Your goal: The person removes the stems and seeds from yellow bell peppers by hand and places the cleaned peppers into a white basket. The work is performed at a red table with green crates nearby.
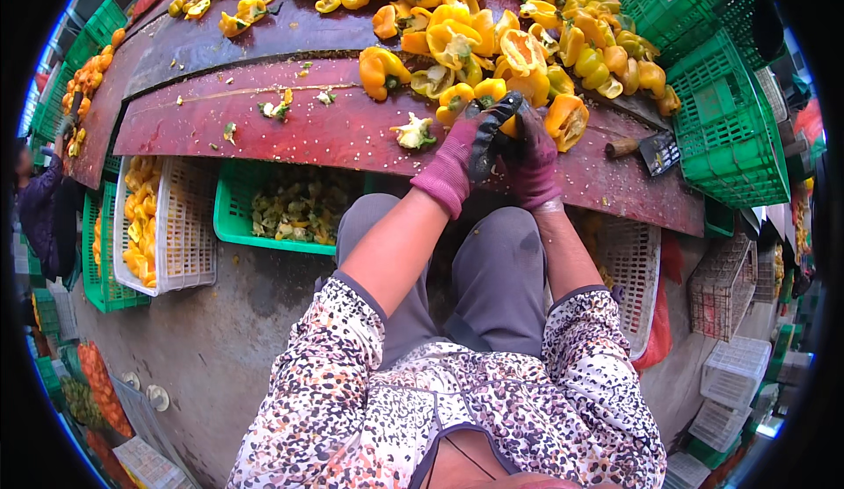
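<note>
Both my hands wear purple gloves with dark, dirty palms and meet over the near edge of a red wooden table [316,126]. My left hand [484,136] and my right hand [527,143] are closed around a yellow bell pepper [508,126], mostly hidden between them. Just beyond lie more yellow bell peppers [455,103], whole and cut open. An orange-yellow pepper [566,121] rests right of my right hand. A pale seedy pepper core [413,131] lies left of my left hand. The heap of cut peppers [455,34] spreads over the far part of the table.
Green crates [725,119] and a wide-bladed tool with a wooden handle [653,150] are at the right. Under the table edge stand a green crate of pepper scraps [277,243], a white crate of yellow peppers [188,225] and another white crate [630,271]. Another person [46,205] is at far left.
</note>
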`<state>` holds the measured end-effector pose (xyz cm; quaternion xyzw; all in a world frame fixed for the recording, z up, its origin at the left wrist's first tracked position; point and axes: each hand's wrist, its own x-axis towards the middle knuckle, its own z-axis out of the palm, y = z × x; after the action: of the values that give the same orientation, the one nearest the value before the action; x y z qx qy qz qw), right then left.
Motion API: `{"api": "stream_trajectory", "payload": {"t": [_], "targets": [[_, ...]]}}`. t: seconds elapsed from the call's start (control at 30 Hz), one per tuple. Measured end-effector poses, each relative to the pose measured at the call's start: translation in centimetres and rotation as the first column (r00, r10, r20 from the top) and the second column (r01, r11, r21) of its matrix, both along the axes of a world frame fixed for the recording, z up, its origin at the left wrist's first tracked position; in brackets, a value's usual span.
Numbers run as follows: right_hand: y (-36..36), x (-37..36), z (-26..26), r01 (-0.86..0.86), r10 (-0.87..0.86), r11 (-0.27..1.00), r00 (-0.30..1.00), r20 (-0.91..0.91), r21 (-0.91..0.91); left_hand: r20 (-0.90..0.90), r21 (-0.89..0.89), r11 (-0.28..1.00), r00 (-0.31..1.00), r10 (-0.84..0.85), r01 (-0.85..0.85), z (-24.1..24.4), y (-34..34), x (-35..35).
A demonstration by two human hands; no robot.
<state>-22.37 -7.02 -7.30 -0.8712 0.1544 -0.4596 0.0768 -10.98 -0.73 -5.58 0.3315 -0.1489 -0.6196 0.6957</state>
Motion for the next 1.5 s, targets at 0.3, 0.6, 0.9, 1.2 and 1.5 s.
{"api": "stream_trajectory", "payload": {"t": [0.3,0.6,0.9,1.2,1.5], "targets": [[1.0,0.8,0.3,-0.072,0.035,0.897,0.995,0.094,0.435,0.035,0.219,0.971,0.995,0.092,-0.098,2.4,0.5,0.0],[0.1,0.1,-1.7,-0.187,-0.039,0.714,0.952,0.305,0.675,-0.018,0.009,1.000,1.000,-0.024,0.024,-0.2,-0.1,0.2],[0.6,-0.2,0.8,-0.067,0.005,0.903,0.989,0.145,0.425,-0.005,-0.003,1.000,1.000,-0.018,0.018,2.2,0.8,-0.3],[0.4,0.1,0.4,0.025,-0.099,0.824,0.990,0.100,0.565,-0.042,0.109,0.960,0.966,-0.255,0.258,2.3,1.1,0.5],[-1.9,-1.4,-2.6,-0.170,-0.287,0.566,0.877,0.386,0.807,0.856,0.265,0.964,0.461,-0.235,0.001,-0.3,-0.3,1.0]]}}
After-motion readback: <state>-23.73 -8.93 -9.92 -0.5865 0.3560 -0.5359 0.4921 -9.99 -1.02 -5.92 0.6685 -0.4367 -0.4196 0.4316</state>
